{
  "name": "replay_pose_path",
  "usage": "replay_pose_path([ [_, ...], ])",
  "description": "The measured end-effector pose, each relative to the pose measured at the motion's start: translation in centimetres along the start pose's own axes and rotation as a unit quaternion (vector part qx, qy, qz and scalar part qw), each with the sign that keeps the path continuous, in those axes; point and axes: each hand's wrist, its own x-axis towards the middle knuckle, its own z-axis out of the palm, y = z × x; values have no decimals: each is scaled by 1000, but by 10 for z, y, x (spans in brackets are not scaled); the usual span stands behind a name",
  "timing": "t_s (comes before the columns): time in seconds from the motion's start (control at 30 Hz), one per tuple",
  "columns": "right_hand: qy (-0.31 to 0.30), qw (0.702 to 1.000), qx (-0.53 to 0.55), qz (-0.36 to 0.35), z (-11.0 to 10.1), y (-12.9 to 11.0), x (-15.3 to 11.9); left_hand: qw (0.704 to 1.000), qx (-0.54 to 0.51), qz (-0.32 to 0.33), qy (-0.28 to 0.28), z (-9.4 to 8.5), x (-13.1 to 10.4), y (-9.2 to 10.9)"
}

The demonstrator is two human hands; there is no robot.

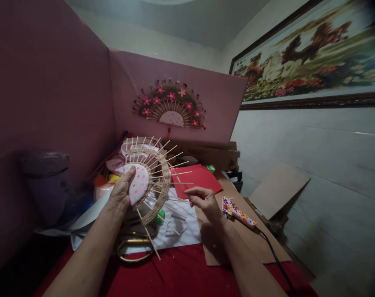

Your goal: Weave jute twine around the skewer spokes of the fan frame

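My left hand (122, 189) grips the pink dotted half-round base of a fan frame (158, 181), thumb on top. Thin wooden sticks fan out from this base, with twine woven around them in a curved band. To the right of the frame, my right hand (202, 198) pinches a thin strand of twine (177, 178) that runs up toward the band. The fan is tilted above the table, its sticks pointing up and to the right.
Gold-handled scissors (134, 249) lie below the fan. A flowered glue gun (238, 212) with a black cord rests on brown cardboard (215, 251). Red paper (195, 179) lies behind. A finished flowered fan (171, 103) hangs on the pink panel (212, 90).
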Motion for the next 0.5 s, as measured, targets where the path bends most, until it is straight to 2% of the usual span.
replay_pose_path([
  [0.07, -7, 999, 37, 23, 3, -2, 1, 1000, 10, 7, -24, 1, -1, -1],
  [0.27, -48, 995, 77, 50, 11, 4, -1, 1000, 15, -6, -26, 2, -1, -7],
  [0.5, -66, 994, 76, 42, 10, 15, -1, 999, 12, -22, -29, 3, -2, -10],
])
